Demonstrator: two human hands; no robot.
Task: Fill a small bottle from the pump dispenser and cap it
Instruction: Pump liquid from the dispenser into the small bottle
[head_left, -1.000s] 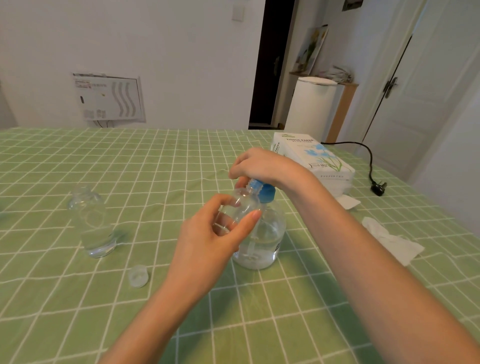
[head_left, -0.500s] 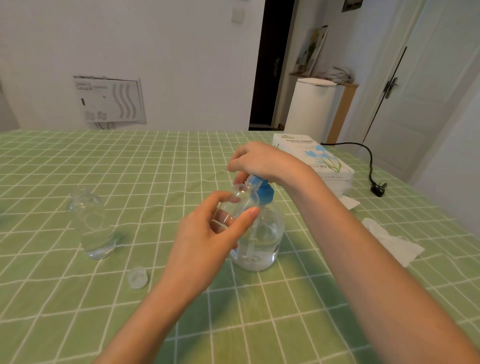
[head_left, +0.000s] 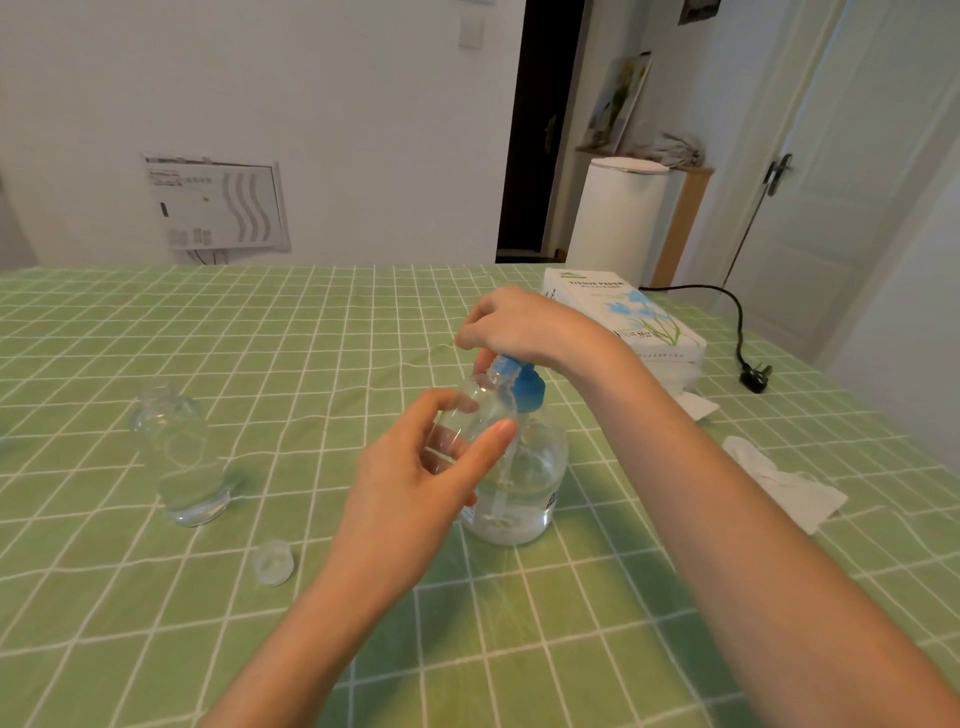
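Observation:
A clear pump dispenser (head_left: 524, 483) with a blue pump head (head_left: 522, 382) stands mid-table, liquid in its lower part. My right hand (head_left: 524, 325) rests on top of the blue pump head, fingers curled over it. My left hand (head_left: 415, 467) grips a small clear bottle (head_left: 480, 402), tilted, its open mouth right under the blue nozzle. A small clear cap (head_left: 274, 562) lies on the cloth to the lower left of my left hand. My left palm hides the small bottle's lower part.
Another clear bottle (head_left: 179, 452) without a cap stands at the left. A tissue box (head_left: 623, 322) sits behind my right wrist, crumpled tissue (head_left: 784, 480) to the right, and a black plug and cord (head_left: 750, 374) near the right table edge. Green checked cloth (head_left: 156, 623) covers the table.
My right hand and the pump head sit slightly higher than a second ago. The small bottle stays at the nozzle in my left hand. The view has shifted a little.

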